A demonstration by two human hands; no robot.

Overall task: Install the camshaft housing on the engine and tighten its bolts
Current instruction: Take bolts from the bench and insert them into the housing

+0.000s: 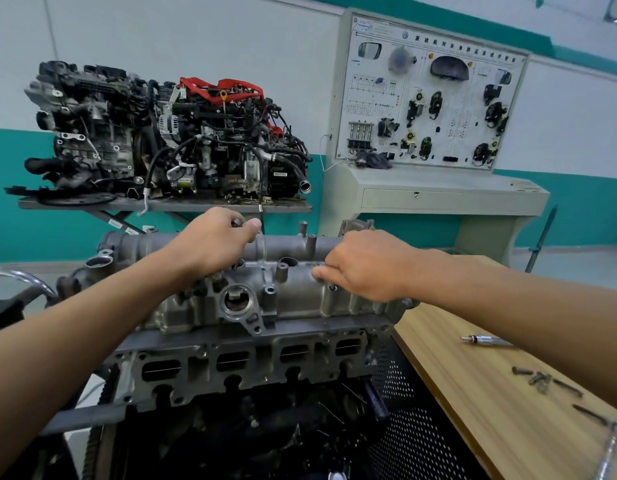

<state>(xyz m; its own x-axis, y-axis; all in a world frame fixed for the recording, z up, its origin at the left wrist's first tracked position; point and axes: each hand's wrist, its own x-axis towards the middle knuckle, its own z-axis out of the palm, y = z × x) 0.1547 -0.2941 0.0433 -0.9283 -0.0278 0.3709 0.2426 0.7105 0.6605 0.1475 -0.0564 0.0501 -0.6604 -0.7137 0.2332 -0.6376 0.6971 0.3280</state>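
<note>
The grey camshaft housing (293,296) sits on top of the engine's cylinder head (251,362) in the middle of the view. My left hand (213,240) is over its far left part, and its curled fingers and thumb pinch a small dark bolt at the back edge. My right hand (365,265) rests on the housing's right part, thumb and fingers pinching a bolt near the top face. Several loose bolts (542,379) lie on the wooden table (490,410) at the right.
A thin silver tool (487,340) lies on the wooden table, and a ratchet handle (611,445) juts in at its lower right. Behind stand a complete engine (168,140) on a stand and a training panel (431,98). A perforated black guard (411,427) flanks the engine.
</note>
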